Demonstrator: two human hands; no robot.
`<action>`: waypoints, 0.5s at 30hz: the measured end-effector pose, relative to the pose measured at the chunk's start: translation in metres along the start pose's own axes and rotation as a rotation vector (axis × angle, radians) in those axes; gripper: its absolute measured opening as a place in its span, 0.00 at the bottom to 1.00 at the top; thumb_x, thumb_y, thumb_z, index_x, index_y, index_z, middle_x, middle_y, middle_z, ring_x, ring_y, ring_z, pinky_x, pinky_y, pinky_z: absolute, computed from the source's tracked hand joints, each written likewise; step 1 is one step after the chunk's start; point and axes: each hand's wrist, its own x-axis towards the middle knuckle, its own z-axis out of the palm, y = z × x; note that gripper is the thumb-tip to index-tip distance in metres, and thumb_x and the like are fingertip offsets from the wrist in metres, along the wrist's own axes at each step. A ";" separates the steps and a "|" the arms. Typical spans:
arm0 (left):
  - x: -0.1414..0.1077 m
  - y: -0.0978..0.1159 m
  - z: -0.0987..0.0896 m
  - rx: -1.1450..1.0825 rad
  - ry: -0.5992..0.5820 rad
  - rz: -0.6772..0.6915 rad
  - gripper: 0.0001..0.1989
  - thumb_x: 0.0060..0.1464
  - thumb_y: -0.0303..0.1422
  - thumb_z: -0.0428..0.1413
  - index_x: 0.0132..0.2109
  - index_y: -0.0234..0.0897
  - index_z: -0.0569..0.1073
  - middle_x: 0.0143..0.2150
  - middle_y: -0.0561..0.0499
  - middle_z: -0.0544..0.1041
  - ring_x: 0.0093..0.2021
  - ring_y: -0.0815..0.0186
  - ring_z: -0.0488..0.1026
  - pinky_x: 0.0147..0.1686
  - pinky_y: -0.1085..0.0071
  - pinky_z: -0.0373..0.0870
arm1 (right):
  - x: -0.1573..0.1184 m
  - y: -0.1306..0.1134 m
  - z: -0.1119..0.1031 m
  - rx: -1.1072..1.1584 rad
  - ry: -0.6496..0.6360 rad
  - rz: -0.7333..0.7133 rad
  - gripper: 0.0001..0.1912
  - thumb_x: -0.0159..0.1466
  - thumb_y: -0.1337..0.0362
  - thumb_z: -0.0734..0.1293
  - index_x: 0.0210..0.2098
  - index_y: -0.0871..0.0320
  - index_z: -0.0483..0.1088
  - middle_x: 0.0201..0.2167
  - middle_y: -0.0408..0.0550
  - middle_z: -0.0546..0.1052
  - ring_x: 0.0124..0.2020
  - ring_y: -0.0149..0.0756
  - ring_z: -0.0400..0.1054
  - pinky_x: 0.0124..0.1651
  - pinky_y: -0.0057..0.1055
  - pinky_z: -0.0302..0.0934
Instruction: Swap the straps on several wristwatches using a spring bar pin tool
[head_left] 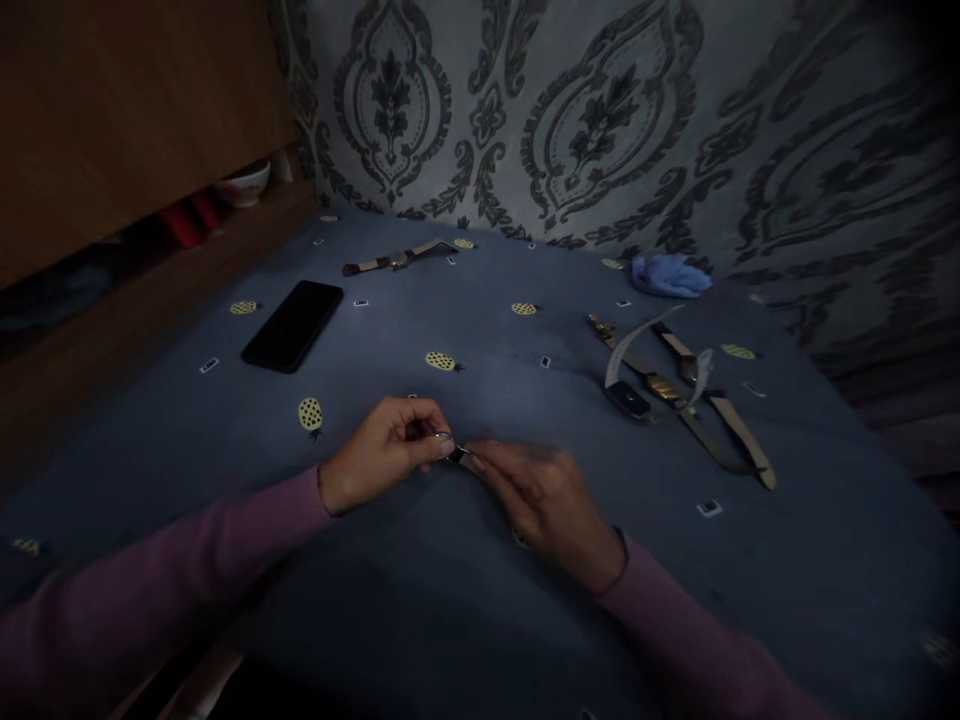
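Observation:
Low over the patterned blue tablecloth [450, 300], both my hands grip one small wristwatch [455, 454]. My left hand [384, 452] pinches its round metal case between thumb and fingers. From the right, my right hand [556, 505] is closed on the strap beside the case, with the fingers stretched along it. Much of the watch is hidden by my fingers, and its dial cannot be made out in the dim light.
A black phone [293, 326] lies to the left, with another wristwatch [397, 261] behind it. At right are a dark-faced watch with a pale strap [628, 400], a gold watch [661, 388] and a strap watch [739, 432]. A crumpled blue cloth [670, 276] lies near the wall.

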 end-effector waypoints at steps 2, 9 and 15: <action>0.000 0.000 0.000 0.003 0.003 -0.007 0.06 0.48 0.31 0.58 0.29 0.32 0.70 0.22 0.58 0.65 0.21 0.76 0.62 0.20 0.79 0.57 | 0.000 0.001 0.001 0.005 0.014 -0.017 0.17 0.72 0.64 0.56 0.37 0.58 0.76 0.27 0.47 0.80 0.25 0.33 0.75 0.29 0.26 0.65; -0.001 0.002 0.000 0.035 0.013 -0.083 0.07 0.48 0.32 0.58 0.31 0.32 0.70 0.23 0.58 0.66 0.21 0.75 0.64 0.19 0.79 0.57 | 0.000 0.001 -0.001 0.059 0.059 -0.065 0.16 0.72 0.65 0.56 0.40 0.58 0.75 0.28 0.47 0.81 0.25 0.32 0.76 0.27 0.26 0.66; 0.000 0.002 -0.001 0.031 0.017 -0.095 0.09 0.48 0.34 0.59 0.31 0.32 0.70 0.22 0.58 0.66 0.21 0.75 0.63 0.18 0.79 0.56 | -0.002 0.001 -0.002 0.054 0.062 -0.053 0.15 0.72 0.66 0.56 0.42 0.59 0.75 0.30 0.49 0.82 0.28 0.33 0.77 0.31 0.26 0.69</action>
